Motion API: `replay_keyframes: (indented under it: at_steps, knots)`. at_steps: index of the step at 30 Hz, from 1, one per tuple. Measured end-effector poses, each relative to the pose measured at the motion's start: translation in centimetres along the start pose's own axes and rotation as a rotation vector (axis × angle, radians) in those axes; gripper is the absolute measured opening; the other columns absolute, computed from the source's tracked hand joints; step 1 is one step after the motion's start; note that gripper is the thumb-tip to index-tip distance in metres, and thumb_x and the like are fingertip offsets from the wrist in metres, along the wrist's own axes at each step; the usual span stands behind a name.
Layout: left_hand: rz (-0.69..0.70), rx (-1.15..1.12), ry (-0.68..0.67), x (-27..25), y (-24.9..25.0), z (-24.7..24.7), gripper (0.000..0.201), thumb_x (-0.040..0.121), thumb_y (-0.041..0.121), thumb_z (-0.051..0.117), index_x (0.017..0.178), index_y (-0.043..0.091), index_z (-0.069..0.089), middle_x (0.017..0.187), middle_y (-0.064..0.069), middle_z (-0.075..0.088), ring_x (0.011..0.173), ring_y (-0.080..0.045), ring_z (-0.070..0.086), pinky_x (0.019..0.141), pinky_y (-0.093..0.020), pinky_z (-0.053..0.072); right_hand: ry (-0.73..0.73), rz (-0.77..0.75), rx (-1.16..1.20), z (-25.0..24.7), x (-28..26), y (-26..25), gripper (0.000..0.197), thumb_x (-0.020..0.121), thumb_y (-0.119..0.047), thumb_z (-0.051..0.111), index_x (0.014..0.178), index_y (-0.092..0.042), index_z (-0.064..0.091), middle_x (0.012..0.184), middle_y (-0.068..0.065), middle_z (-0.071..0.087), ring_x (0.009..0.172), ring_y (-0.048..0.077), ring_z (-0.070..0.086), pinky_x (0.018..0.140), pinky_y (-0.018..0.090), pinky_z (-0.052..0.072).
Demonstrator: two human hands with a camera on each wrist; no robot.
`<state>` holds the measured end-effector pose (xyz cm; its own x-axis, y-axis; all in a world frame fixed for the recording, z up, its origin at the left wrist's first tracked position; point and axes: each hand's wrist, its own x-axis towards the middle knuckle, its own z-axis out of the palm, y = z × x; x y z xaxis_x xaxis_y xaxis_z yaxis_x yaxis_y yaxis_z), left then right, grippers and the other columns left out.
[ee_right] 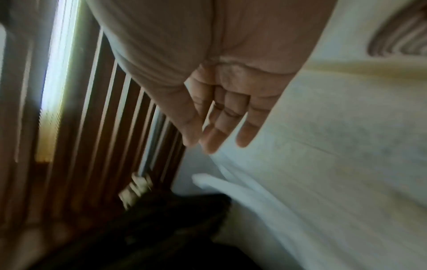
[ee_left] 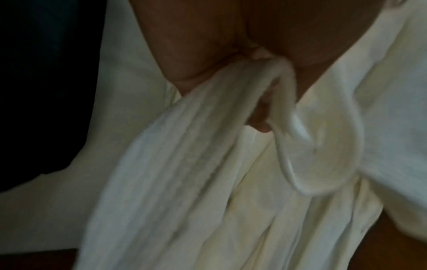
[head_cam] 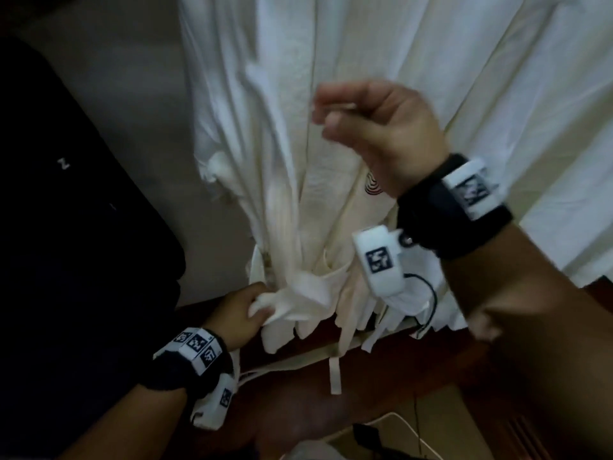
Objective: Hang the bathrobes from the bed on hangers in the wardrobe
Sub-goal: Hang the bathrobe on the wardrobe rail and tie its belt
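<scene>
A white bathrobe (head_cam: pixel 298 161) hangs in front of me, its belt (head_cam: pixel 311 287) tied round the waist and a small striped logo (head_cam: pixel 373 187) on the chest. My left hand (head_cam: pixel 255 307) grips a bunched fold of this robe just left of the belt knot. In the left wrist view the fabric (ee_left: pixel 184 182) runs through the curled left hand (ee_left: pixel 258 109). My right hand (head_cam: pixel 348 117) hovers in front of the robe's upper part, fingers relaxed and holding nothing. The right wrist view shows the right hand (ee_right: pixel 219 127) empty beside the robe (ee_right: pixel 346 146).
More white fabric (head_cam: pixel 497 78) hangs to the right. A dark garment (head_cam: pixel 66 194) hangs at the left. Belt ends trail onto the dark wooden wardrobe floor (head_cam: pixel 431 376). A slatted wooden door (ee_right: pixel 104 127) stands beside the right hand.
</scene>
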<state>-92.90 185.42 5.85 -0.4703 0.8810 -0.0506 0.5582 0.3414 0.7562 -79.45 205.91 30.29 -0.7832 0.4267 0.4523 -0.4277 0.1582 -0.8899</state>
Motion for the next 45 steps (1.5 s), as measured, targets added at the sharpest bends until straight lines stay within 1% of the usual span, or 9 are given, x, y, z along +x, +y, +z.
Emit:
replay_keyframes:
  at_steps: [5,10,15,19,24,29,33,40,45]
  knots:
    - [-0.020,-0.502,0.028,-1.4,2.6,-2.7,0.029,0.072,0.039,0.067,0.087,0.014,0.062,0.074,0.009,0.060,0.071,-0.007,0.058,0.064,-0.019,0.044,-0.521,0.380,-0.984,1.7,-4.9,10.5,0.030,0.091,-0.033,0.064,0.121,-0.028,0.066,0.120,-0.008,0.062,0.103,-0.001,0.058,0.094,0.015,0.043]
    - [0.074,-0.544,-0.047,-2.3,4.1,-3.8,0.025,0.082,0.023,0.066,0.089,-0.001,0.061,0.078,-0.006,0.060,0.075,-0.016,0.057,0.068,-0.029,0.046,-0.843,0.561,-0.974,2.6,-10.5,15.2,0.035,0.098,-0.036,0.051,0.129,-0.026,0.061,0.130,-0.001,0.061,0.118,0.016,0.055,0.100,0.025,0.039]
    - [0.034,-0.627,0.002,-1.8,4.4,-3.6,0.042,0.075,0.037,0.068,0.089,-0.001,0.059,0.081,-0.015,0.060,0.078,-0.024,0.057,0.074,-0.040,0.044,-0.527,0.311,-0.937,1.2,-11.2,15.1,0.040,0.082,-0.024,0.062,0.120,-0.022,0.053,0.116,-0.001,0.051,0.096,0.017,0.055,0.080,0.037,0.050]
    - [0.099,-0.616,-0.018,-1.0,5.6,-4.1,0.044,0.074,0.035,0.067,0.086,-0.006,0.058,0.080,-0.014,0.062,0.078,-0.022,0.059,0.075,-0.035,0.045,-0.704,0.159,-0.864,0.2,-12.4,15.1,0.074,0.078,-0.024,0.068,0.141,-0.039,0.034,0.139,-0.003,0.038,0.122,0.020,0.049,0.092,0.041,0.051]
    - [0.117,-0.533,-0.130,0.7,6.7,-3.4,0.033,0.079,0.037,0.066,0.083,0.005,0.060,0.077,-0.018,0.060,0.075,-0.022,0.058,0.072,-0.038,0.045,-0.817,0.327,-1.081,0.0,-12.8,13.5,0.063,0.071,-0.069,0.046,0.111,-0.024,0.062,0.105,-0.005,0.058,0.101,0.016,0.057,0.086,0.036,0.044]
    - [0.103,-0.404,-0.134,2.8,6.8,-3.3,0.037,0.078,0.047,0.062,0.084,0.011,0.064,0.078,-0.004,0.063,0.074,-0.016,0.059,0.073,-0.035,0.044,-0.516,0.734,-0.897,-1.1,-12.5,13.0,0.014,0.091,-0.026,0.061,0.102,-0.018,0.063,0.080,-0.010,0.054,0.087,0.018,0.055,0.071,0.019,0.043]
    - [0.097,-0.381,-0.158,3.3,7.1,-3.0,0.043,0.077,0.049,0.062,0.087,0.008,0.063,0.079,-0.006,0.062,0.074,-0.017,0.058,0.073,-0.035,0.043,-0.374,0.695,-1.069,-2.2,-12.4,14.1,0.022,0.087,-0.028,0.063,0.101,-0.011,0.067,0.094,0.006,0.066,0.092,0.025,0.062,0.081,0.032,0.049]
    - [0.100,-0.337,-0.125,3.7,7.0,-2.9,0.032,0.083,0.041,0.059,0.089,0.009,0.063,0.079,-0.006,0.063,0.074,-0.013,0.058,0.073,-0.034,0.045,-0.320,0.774,-0.520,-3.1,-12.6,12.4,0.047,0.051,-0.039,0.082,0.090,-0.015,0.072,0.087,0.003,0.074,0.084,0.015,0.069,0.077,0.031,0.054]
    - [0.077,-0.330,-0.099,3.8,6.6,-3.0,0.032,0.083,0.040,0.059,0.090,0.010,0.063,0.081,-0.013,0.065,0.074,-0.015,0.060,0.073,-0.034,0.046,-0.387,0.561,-0.905,-2.9,-13.0,14.0,0.039,0.075,-0.012,0.073,0.109,-0.013,0.055,0.095,-0.003,0.061,0.082,0.009,0.058,0.075,0.030,0.048]
